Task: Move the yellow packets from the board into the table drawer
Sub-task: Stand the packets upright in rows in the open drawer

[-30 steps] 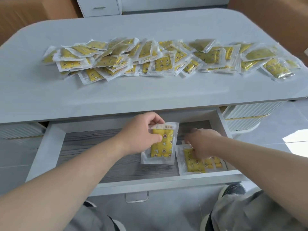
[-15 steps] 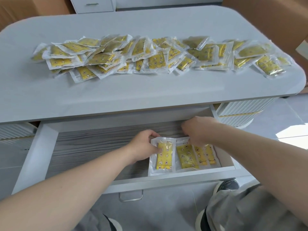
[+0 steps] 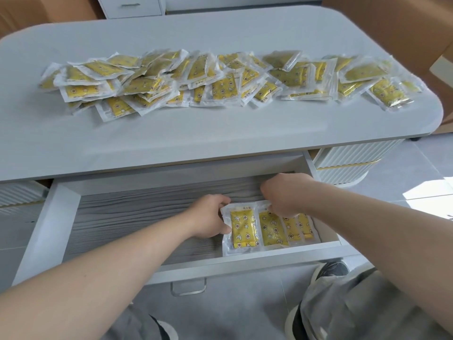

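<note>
Grey drawer [image 3: 58, 217]: left hand [image 3: 208, 217] grips leftmost packet [image 3: 242, 228]; right hand [image 3: 284, 192] pinches neighbouring packet [image 3: 272, 229] (fingertips hidden).

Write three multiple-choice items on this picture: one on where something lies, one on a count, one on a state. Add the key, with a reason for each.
1. Where in the drawer do the packets lie?
A. back left corner
B. front right corner
C. middle of the back

2. How many hands reach into the drawer?
A. none
B. one
C. two

3. The drawer is:
A. shut
B. pulled open
C. lifted out onto the floor

Key:
1 B: they stand in an overlapping row against the front wall at the right end.
2 C: the left hand grips the leftmost packet, and the right hand pinches the top of the packets beside it.
3 B: its grey floor shows in front of the tabletop.
</note>
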A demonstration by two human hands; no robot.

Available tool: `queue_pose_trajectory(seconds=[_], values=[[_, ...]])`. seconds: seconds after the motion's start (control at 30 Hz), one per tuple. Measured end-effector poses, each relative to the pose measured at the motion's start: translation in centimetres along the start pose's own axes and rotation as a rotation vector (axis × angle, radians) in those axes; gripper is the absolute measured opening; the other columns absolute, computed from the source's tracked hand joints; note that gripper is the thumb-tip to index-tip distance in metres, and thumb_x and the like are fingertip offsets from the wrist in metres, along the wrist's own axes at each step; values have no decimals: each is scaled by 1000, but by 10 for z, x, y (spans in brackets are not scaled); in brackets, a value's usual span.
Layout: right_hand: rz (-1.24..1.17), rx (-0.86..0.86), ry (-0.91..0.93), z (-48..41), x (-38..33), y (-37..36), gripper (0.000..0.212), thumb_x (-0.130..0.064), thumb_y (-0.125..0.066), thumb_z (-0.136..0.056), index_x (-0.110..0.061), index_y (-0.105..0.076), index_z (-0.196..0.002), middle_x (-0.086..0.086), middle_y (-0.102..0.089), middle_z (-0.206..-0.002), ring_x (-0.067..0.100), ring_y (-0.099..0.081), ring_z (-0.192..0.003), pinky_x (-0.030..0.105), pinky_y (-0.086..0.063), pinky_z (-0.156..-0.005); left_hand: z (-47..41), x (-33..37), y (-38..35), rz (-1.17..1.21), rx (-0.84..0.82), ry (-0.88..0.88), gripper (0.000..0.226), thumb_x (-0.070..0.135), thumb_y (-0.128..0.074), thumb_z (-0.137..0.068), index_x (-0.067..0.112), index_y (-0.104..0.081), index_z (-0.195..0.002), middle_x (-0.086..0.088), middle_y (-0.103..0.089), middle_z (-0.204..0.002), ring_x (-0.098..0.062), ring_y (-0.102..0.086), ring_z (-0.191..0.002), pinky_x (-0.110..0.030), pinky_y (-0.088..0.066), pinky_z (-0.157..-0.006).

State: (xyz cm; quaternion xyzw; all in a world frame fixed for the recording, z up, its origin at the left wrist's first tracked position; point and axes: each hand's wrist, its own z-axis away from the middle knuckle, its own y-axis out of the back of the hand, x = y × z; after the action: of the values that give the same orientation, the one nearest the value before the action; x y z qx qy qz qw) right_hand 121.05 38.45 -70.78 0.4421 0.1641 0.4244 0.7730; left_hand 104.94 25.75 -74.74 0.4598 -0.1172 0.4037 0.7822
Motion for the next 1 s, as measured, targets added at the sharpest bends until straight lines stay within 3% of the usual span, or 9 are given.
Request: queue_pose_trajectory(seconds=[0.17,0.27,0.37,0.5,0.57,0.67,0.77,0.87,1.0], values=[[-5,-43,8,7,-2,5,26,-5,-50,-92,-15,-63,-112,1,-65,-98,19,-61,-81,26,-45,-59,3,2,-3,-212,-5,-102,67,19,-76,-84,27,-52,-146,0,-50,-146,-20,-59,-121,-26,-46,-98],[-11,-40,13,10,-4,9,36,2,-49,-88,-15,-63,-116,1,-66,-103,20,-64,-86,26,-47,-59,6,4,-2,-400,-10,-146,59,17,-66,-93,33,-49,-147,5,-37,-154,-20,-51,-131,-30,-44,-103],[-34,11,35,10,-7,17,34,0,-48,-88,-17,-65,-112,0,-67,-101,21,-66,-87,29,-53,-62,10,8,4,-511,44,-178,51,16,-58,-96,35,-52,-143,9,-44,-149,-22,-58,-122,-33,-51,-92],[-341,86,166,19,-14,44,29,2,-43,-88,-17,-66,-86,-2,-70,-90,17,-69,-86,34,-60,-78,18,30,30,-521,127,-189,27,28,-59,-96,30,-63,-122,2,-67,-116,-25,-65,-101,-33,-55,-80],[-611,138,181,27,-16,61,32,9,-42,-80,-13,-63,-73,-1,-72,-73,13,-73,-69,30,-62,-70,25,44,49,-486,156,-187,15,24,-57,-95,26,-66,-107,6,-66,-91,-20,-64,-84,-29,-52,-70],[-799,363,117,28,-8,78,34,11,-39,-72,-12,-64,-66,0,-70,-63,16,-71,-58,32,-61,-60,37,56,79,-433,245,-191,15,21,-56,-92,24,-70,-95,9,-65,-81,-11,-61,-72,-28,-52,-69],[-720,658,-41,16,10,85,33,5,-42,-75,-19,-65,-76,1,-69,-82,24,-65,-74,34,-55,-61,43,52,101,-362,481,-237,14,22,-60,-90,28,-73,-91,13,-68,-77,-13,-64,-77,-30,-53,-71],[-603,728,-117,-6,31,79,26,-11,-48,-91,-21,-63,-110,4,-60,-121,26,-52,-115,37,-47,-87,40,36,113,-343,778,-264,12,26,-59,-94,27,-71,-95,11,-69,-82,-20,-63,-81,-33,-51,-70],[-496,669,-133,-22,34,69,49,-42,-44,-102,-22,-44,-147,1,-36,-157,28,-26,-145,47,-26,-114,25,15,126,-397,838,-148,34,34,-56,-99,19,-61,-128,-2,-61,-130,-27,-54,-121,-40,-45,-96]])
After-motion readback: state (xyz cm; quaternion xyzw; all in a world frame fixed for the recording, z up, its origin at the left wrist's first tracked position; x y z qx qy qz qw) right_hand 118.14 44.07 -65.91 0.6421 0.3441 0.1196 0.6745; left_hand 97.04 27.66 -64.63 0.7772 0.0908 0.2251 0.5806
